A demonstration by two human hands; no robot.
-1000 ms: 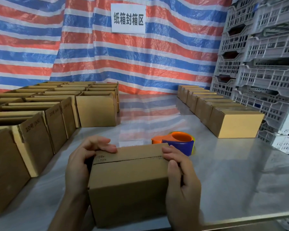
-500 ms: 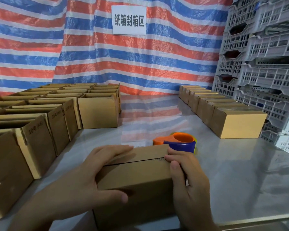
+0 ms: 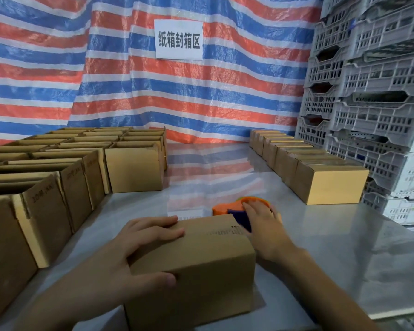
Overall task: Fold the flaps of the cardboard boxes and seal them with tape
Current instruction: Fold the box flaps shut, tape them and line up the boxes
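A small cardboard box (image 3: 201, 266) stands near the front edge of the steel table (image 3: 344, 259) with its top flaps folded down. My left hand (image 3: 129, 254) presses on the box: the fingers lie flat across the top flaps and the thumb rests against the front face. Just behind the box's right corner sits an orange and blue tape dispenser (image 3: 221, 209). My right hand (image 3: 263, 225) reaches past the box and lies on top of the dispenser, hiding most of it. The fingers do not plainly wrap around it.
Rows of open-topped cardboard boxes (image 3: 46, 211) fill the left of the table. A line of closed boxes (image 3: 330, 185) runs along the right side. Stacked grey plastic crates (image 3: 380, 103) rise at the right. A striped tarp with a paper sign (image 3: 178, 39) hangs behind.
My right hand has left the box's right side and moved forward onto the tape dispenser. My left hand shifted from the box's left end to lie flat over the top flaps.
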